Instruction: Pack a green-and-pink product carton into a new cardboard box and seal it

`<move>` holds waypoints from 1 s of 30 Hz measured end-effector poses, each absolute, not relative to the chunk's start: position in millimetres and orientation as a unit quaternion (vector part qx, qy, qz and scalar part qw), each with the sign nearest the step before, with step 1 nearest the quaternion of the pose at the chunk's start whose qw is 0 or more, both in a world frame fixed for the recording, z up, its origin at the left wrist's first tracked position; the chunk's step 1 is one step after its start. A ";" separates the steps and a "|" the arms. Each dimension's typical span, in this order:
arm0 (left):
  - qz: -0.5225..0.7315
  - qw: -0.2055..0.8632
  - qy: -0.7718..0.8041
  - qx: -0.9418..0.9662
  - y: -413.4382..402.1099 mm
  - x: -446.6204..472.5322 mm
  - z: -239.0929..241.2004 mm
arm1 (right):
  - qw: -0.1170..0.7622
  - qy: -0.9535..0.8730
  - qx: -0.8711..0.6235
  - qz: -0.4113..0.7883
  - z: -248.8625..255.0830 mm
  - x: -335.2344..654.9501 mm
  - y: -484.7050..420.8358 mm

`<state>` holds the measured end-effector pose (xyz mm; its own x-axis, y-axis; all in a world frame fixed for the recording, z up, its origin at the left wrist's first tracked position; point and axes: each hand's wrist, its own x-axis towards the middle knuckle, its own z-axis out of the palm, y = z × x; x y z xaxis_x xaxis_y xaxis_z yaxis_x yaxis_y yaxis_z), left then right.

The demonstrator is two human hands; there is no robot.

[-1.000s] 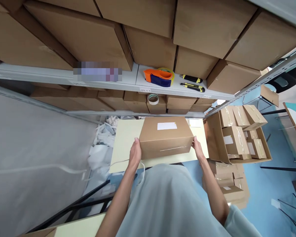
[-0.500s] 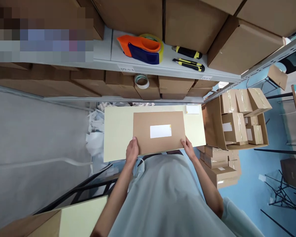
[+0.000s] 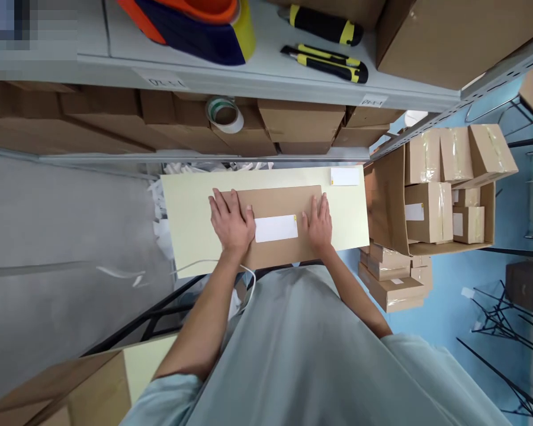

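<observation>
A brown cardboard box (image 3: 278, 201) with a white label (image 3: 276, 228) on top rests on a pale yellow table (image 3: 186, 207). My left hand (image 3: 231, 220) lies flat on the left part of the box's top, fingers spread. On the right part of the top my right hand (image 3: 318, 222) presses down flat. Both palms touch the box; neither hand grips it. A loose white label (image 3: 344, 176) lies at the table's far right corner.
A grey shelf (image 3: 249, 74) above holds an orange and blue tape dispenser (image 3: 195, 26) and two yellow-black utility knives (image 3: 326, 38). A tape roll (image 3: 224, 114) sits on boxes below. An open carton (image 3: 384, 198) of small taped boxes stands at the right, above several stacked packages (image 3: 393, 284).
The box has come down onto the table. My hands moved from its sides onto its top, now lying flat. The view tilted further downward.
</observation>
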<state>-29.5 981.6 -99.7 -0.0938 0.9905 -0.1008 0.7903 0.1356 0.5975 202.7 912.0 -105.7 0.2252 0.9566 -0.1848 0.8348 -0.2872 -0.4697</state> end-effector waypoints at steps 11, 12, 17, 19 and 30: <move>0.182 0.264 0.729 0.605 983.8 -33.2 -112.2 | 0.109 -0.570 -0.776 0.246 -113.9 198.1 917.6; 0.183 0.265 0.728 0.605 983.8 -32.9 -111.9 | 0.113 -0.571 -0.776 0.243 -114.9 198.0 917.7; 0.193 0.256 0.725 0.610 981.7 -30.6 -109.7 | 0.125 -0.568 -0.778 0.238 -116.5 197.2 916.9; 0.198 0.256 0.721 0.613 980.6 -30.7 -110.0 | 0.128 -0.567 -0.778 0.238 -116.1 196.7 916.6; 0.258 0.278 0.682 0.626 975.1 -32.3 -112.0 | 0.082 -0.582 -0.786 0.193 -103.3 193.9 916.9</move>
